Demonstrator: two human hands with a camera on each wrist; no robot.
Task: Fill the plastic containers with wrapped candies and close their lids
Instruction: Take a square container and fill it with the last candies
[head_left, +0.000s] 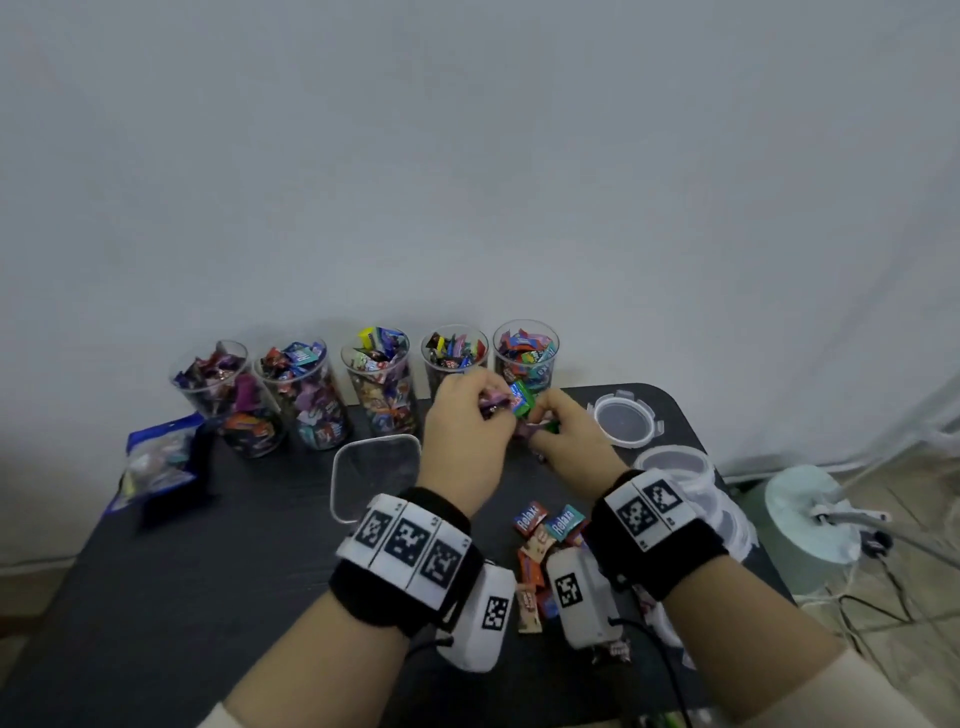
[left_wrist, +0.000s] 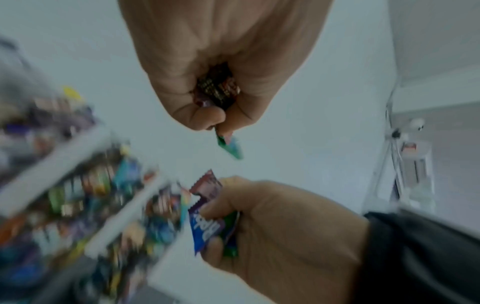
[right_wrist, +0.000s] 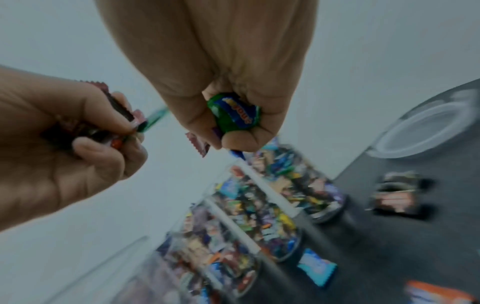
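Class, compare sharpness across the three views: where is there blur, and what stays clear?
Head view: fairly sharp, walls bowed by the wide lens. Left wrist view: candy jars streaked with blur, left hand clearer. Right wrist view: jars smeared, green candy legible in the right hand.

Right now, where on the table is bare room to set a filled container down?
Bare: the near-left table, below the blue bag and left of the square lid. Crowded: back row of containers, loose candies between the wrists, round lids at right.

Five candy-filled containers (head_left: 363, 387) in a row behind both hands, lids (head_left: 626, 418) to their right.
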